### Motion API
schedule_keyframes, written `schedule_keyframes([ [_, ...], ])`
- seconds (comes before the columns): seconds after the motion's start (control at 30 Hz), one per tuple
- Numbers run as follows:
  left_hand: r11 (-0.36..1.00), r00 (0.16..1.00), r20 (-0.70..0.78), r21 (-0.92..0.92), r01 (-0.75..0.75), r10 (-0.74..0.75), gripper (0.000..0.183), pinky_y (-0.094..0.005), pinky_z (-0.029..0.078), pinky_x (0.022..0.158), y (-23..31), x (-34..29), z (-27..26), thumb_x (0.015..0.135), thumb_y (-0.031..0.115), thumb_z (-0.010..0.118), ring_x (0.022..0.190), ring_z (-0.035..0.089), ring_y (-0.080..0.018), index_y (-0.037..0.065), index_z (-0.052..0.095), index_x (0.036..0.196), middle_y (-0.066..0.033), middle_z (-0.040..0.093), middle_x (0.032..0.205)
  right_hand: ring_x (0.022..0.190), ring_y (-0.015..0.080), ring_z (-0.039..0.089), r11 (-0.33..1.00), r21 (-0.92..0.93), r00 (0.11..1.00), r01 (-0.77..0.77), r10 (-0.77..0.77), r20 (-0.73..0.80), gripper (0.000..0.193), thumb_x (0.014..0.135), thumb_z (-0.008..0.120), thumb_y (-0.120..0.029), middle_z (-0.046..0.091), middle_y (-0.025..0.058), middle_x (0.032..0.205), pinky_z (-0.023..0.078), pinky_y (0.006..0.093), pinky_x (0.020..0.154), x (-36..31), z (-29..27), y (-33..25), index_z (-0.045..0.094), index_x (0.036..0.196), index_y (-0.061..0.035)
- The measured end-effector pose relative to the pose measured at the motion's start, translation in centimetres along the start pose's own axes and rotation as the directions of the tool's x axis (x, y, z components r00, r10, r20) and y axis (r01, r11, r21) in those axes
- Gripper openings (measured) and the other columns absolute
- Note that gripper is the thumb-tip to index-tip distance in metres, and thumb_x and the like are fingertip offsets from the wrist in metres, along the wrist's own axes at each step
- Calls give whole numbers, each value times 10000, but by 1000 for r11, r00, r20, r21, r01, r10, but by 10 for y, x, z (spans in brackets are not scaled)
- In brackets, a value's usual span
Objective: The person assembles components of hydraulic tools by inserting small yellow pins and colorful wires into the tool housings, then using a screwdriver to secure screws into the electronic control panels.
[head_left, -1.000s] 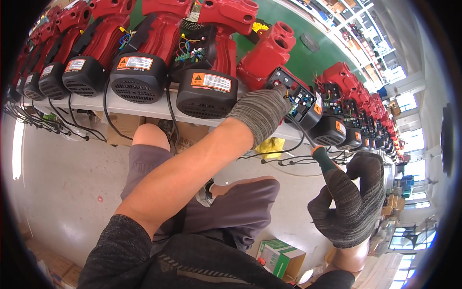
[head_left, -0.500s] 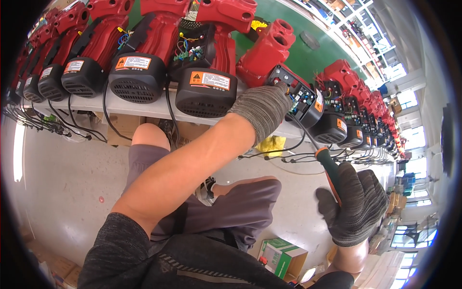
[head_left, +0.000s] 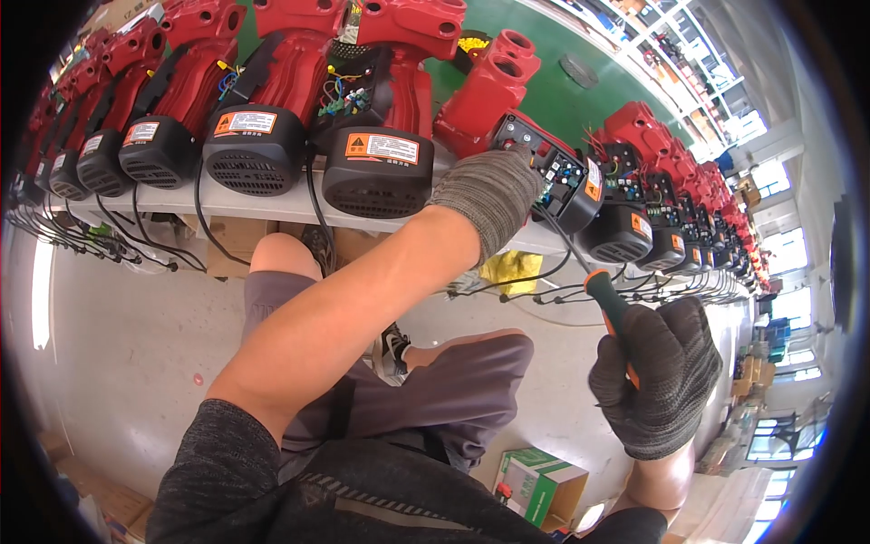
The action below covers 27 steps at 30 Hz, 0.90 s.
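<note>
My gloved right hand (head_left: 660, 381) is closed around the green and orange handle of a screwdriver (head_left: 607, 297). Its metal shaft slants up and left, ending at the near edge of an uncovered black control box (head_left: 566, 195) with a circuit board inside. That box belongs to a red pump (head_left: 482, 102) standing on the bench. At the box's left side is my left hand (head_left: 488, 201), also gloved, its fingers bent together over the wiring area. The back of the glove hides what they pinch and the exact spot where the screwdriver tip sits.
Similar red and black pumps (head_left: 379, 172) line the bench (head_left: 313, 210) on both sides. Black power cables (head_left: 213, 227) hang off its front edge. Under the bench lies a yellow bag (head_left: 512, 272). A green and white carton (head_left: 535, 490) stands on the floor near my legs.
My right thumb has come in against the screwdriver handle, so the grip looks tighter. The left hand stays at the control box; the whole view has shifted slightly.
</note>
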State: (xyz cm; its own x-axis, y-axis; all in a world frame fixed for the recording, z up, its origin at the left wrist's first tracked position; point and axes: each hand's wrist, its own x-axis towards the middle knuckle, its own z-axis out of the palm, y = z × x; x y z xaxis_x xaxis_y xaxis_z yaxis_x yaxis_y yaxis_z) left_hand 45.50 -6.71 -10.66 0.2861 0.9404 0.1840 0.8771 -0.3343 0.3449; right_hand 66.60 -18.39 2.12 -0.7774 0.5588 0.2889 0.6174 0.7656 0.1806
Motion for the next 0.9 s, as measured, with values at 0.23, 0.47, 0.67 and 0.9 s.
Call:
schedule_keyframes([
  [0.23, 999, 982, -189, -29, -31, 25, 228, -414, 574, 922, -16, -1, 27, 914, 27, 601, 1079, 684, -331, 24, 703, 1118, -205, 665, 1161, 723, 332, 597, 994, 60, 986, 91, -82, -144, 409, 729, 770, -64, 572, 162, 909, 483, 422, 591, 10, 2, -7, 605, 1102, -41],
  [0.47, 999, 989, -141, -11, -41, 39, 233, -441, 599, 819, -17, 3, 13, 942, 99, 643, 937, 744, -351, 0, 726, 1136, -222, 743, 1000, 632, 316, 622, 999, 2, 998, 37, -36, -57, 368, 768, 814, -94, 654, 150, 821, 484, 409, 554, 8, -2, -3, 618, 1071, -20],
  [0.67, 1000, 999, 43, 12, 18, -18, 202, -431, 582, 854, -1, 10, -4, 909, 89, 652, 989, 722, -329, 25, 753, 1072, -195, 716, 1050, 663, 320, 615, 999, -16, 997, 46, -47, -61, 368, 740, 771, -22, 629, 147, 858, 488, 420, 558, 5, 1, -5, 622, 1077, -30],
  [0.9, 1000, 999, 41, 7, 23, -23, 213, -434, 561, 910, -10, 8, -1, 920, 73, 601, 1048, 685, -328, 51, 729, 1088, -157, 675, 1086, 706, 341, 599, 985, 135, 981, 104, -79, -175, 445, 663, 721, 7, 554, 164, 913, 488, 426, 560, 3, 11, -2, 631, 1091, -75],
])
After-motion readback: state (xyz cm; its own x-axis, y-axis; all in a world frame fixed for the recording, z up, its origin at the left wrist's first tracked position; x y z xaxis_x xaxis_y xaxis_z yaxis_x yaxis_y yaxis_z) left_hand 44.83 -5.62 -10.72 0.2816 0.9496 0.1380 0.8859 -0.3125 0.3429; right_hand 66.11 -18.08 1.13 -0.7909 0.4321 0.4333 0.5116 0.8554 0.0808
